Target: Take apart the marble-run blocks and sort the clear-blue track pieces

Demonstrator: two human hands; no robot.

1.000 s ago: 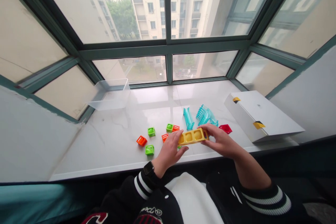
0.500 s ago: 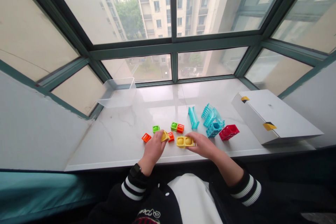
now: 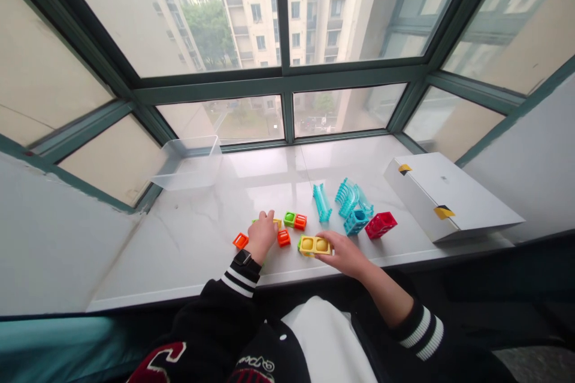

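My right hand [image 3: 341, 251] grips a yellow pair of joined toy blocks [image 3: 315, 245] with rounded tops; a bit of green shows at their left side. My left hand [image 3: 263, 238] reaches over the tabletop with its fingers round a yellow block [image 3: 277, 223], mostly covered by the hand. Behind that hand a sliver of a green block [image 3: 254, 221] peeks out. One orange block [image 3: 241, 241] lies to the left of the hand and another orange block [image 3: 284, 238] to its right. A green block [image 3: 290, 219] joined to an orange block [image 3: 300, 222] sits just beyond.
Clear turquoise track pieces [image 3: 322, 202] and curved ones [image 3: 350, 197] lie farther right. Near them stand a blue block [image 3: 356, 222] and a red block [image 3: 381, 225]. A white box [image 3: 458, 191] is at the right, a clear plastic bin [image 3: 188, 176] at the back left by the window.
My left hand has carried the yellow block left and away from me, beside the green block. My right hand still holds the yellow pair. The whole view has shifted slightly.
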